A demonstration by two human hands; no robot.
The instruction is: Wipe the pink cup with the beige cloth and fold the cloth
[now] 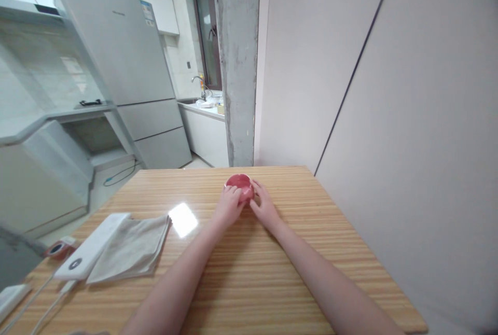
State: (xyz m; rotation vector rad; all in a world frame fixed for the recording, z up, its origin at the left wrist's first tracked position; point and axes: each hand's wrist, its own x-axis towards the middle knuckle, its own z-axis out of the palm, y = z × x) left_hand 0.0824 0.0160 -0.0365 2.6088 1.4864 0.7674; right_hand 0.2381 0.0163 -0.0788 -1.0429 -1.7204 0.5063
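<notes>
A small red bowl [239, 183] stands on the wooden table [272, 273], near its far edge. My left hand [229, 205] is curled against the bowl's left side and my right hand [263, 204] is curled against its right side, so both hands clasp it between them. Both forearms reach straight out across the tabletop. The lower part of the bowl is hidden behind my fingers.
A folded grey cloth [132, 247] lies on the table's left part, with a white power bank [87, 252] and cables beside it. A white wall runs along the right edge. Beyond the table are a concrete pillar [237, 65], a fridge [124, 65] and a sink counter.
</notes>
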